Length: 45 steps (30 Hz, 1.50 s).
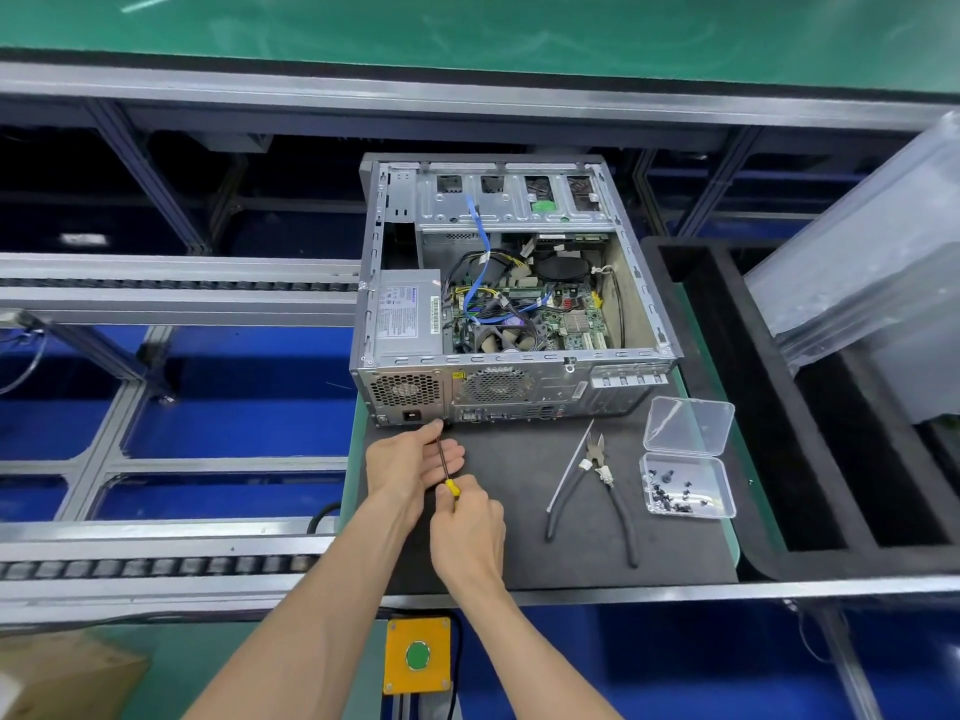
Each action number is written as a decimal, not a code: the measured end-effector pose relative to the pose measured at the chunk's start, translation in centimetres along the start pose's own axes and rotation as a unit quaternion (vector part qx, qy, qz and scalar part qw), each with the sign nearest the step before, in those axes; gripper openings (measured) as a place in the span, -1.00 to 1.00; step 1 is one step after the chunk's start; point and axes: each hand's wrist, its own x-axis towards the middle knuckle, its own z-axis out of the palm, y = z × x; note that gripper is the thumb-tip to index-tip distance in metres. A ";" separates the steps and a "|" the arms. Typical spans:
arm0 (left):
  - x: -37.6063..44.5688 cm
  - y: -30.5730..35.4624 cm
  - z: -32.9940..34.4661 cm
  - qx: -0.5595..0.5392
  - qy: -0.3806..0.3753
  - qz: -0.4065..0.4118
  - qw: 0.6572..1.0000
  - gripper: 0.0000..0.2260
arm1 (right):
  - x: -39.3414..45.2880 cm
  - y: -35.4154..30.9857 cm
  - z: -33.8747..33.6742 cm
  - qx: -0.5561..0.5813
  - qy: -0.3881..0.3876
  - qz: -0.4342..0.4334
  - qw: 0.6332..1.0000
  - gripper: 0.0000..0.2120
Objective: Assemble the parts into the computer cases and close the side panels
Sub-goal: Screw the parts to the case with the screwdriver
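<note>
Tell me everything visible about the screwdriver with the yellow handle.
The slim screwdriver with a dark metal shaft and yellow handle points up at the lower rear edge of the open grey computer case. The right hand grips its handle; the left hand steadies its shaft with its fingers. Its tip is hidden behind them.

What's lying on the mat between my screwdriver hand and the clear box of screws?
The pliers, with a small white piece at their jaws; head view.
</note>
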 end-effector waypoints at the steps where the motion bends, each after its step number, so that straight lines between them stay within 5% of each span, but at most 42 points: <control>1: 0.0 0.1 0.0 -0.003 0.000 -0.001 1.000 -0.89 | -0.1 0.1 -0.1 -0.008 0.002 -0.005 1.000 -0.83; 15: -0.1 1.2 -1.5 -0.054 -0.102 -0.044 0.992 -0.83 | -0.8 0.8 -0.4 -0.017 0.013 -0.028 0.999 -0.81; 31: 0.0 1.3 -1.7 -0.033 -0.103 -0.038 0.993 -0.88 | -0.6 1.4 -0.7 0.038 0.027 -0.049 0.998 -0.85; 40: 0.4 1.5 -1.6 0.011 -0.102 -0.057 0.993 -0.88 | -0.8 1.6 -1.0 -0.037 0.049 -0.060 0.996 -0.84; 45: 0.8 1.3 -1.0 0.019 -0.082 -0.063 0.994 -0.91 | -1.2 0.4 -0.2 0.053 0.032 -0.009 0.998 -0.89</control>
